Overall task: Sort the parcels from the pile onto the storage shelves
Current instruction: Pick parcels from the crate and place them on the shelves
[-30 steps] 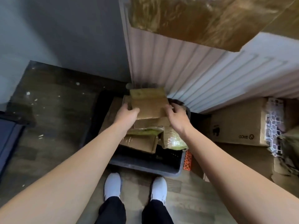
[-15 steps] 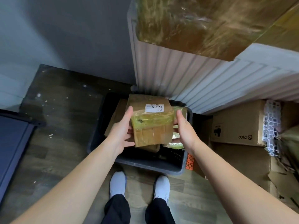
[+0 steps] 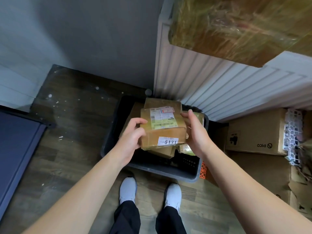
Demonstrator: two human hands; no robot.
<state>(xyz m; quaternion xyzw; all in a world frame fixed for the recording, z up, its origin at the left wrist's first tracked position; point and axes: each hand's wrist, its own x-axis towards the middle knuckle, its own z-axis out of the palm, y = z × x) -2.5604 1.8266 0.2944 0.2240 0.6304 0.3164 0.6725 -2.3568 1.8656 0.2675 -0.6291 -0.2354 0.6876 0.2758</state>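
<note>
Gripping the cardboard parcel (image 3: 163,130) between them, your left hand (image 3: 133,137) and right hand (image 3: 196,132) curl round its sides, holding it above the dark bin (image 3: 152,169) of remaining parcels (image 3: 162,152), beside a white radiator (image 3: 211,85).

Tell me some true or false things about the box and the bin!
1. The left hand and right hand both hold the box. True.
2. The box's sticker reads 6131. True.
3. The bin is bright red. False: it is dark grey.
4. The person is barefoot. False: they wear light shoes.
5. More parcels lie in the bin under the box. True.
</note>
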